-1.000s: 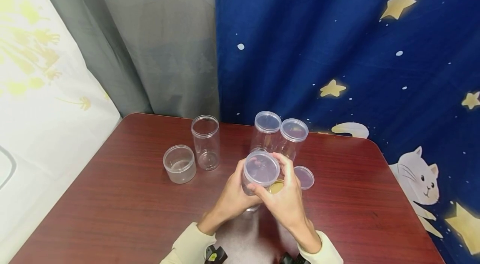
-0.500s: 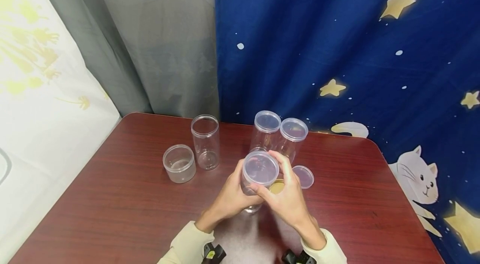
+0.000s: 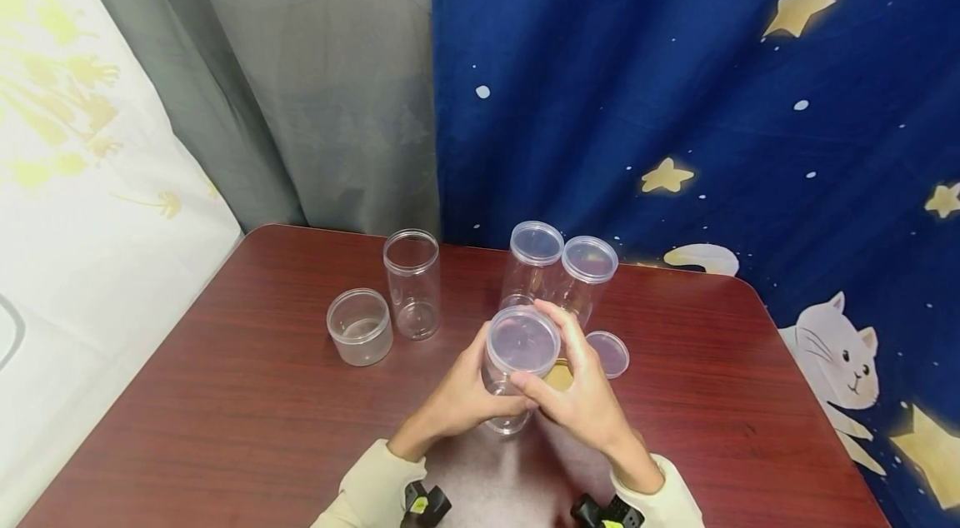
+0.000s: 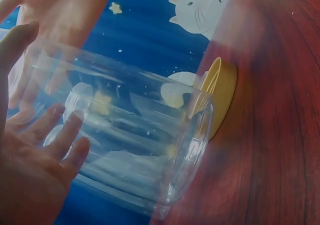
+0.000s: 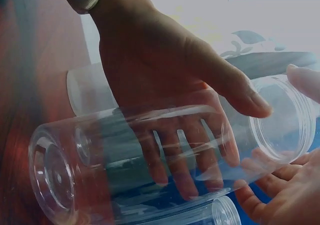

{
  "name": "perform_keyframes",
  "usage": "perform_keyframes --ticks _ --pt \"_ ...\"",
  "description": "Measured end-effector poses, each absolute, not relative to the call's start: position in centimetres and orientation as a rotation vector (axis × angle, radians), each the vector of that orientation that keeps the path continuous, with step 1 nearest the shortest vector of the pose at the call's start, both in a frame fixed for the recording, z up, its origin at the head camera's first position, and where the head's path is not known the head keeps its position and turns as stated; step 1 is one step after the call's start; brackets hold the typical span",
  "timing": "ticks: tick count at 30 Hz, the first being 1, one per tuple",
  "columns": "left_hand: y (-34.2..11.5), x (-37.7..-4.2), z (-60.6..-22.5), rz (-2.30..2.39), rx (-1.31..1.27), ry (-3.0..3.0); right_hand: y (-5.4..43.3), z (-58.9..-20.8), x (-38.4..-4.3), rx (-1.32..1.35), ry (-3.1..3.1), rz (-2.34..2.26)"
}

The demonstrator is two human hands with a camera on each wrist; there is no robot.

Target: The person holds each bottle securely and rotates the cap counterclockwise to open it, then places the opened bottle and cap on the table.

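Note:
Both hands hold a tall clear plastic jar [image 4: 135, 130] near the middle of the table, with a translucent screw lid [image 3: 523, 341] on its top. My left hand [image 3: 463, 396] grips the jar's side; its fingers show through the clear wall in the right wrist view. With thumb and fingers spread around the lid's rim, my right hand [image 3: 581, 396] holds the top end. A gold lid [image 4: 227, 90] lies on the table beside the jar's base, partly hidden by the right hand in the head view.
Behind the hands stand two lidded clear jars [image 3: 536, 249] [image 3: 590, 261]. A loose clear lid [image 3: 609, 355] lies to their front right. At left are a tall clear jar [image 3: 412, 282] and a short clear jar [image 3: 360, 336]. Curtains [image 3: 337, 78] hang behind the table [image 3: 262, 395].
The held jar has come slightly down toward me. My right thumb has shifted a little down and right along the lid's edge; the left hand keeps its grip.

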State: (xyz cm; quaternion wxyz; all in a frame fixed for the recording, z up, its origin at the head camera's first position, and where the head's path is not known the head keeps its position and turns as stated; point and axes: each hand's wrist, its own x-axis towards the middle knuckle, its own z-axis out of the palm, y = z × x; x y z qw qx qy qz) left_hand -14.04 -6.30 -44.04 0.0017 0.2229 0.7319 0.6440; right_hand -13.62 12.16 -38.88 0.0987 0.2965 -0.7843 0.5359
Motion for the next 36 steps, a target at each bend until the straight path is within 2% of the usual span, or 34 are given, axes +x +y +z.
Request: perform_keyframes --ticks 12,23,36 --pt "-6.3 -14.1 -43.9 2.037 0.75 2.264 12.9 -38.5 -14.1 1.09 -2.307 1.685" --pt "-5.6 -14.1 -44.3 1.989 0.648 2.674 11.6 -38.3 -13.2 0.752 -2.336 1.215" --pt "-4.8 -13.9 -44.9 1.941 0.694 2.722 11.4 -38.6 -13.2 0.691 -2.268 1.054"
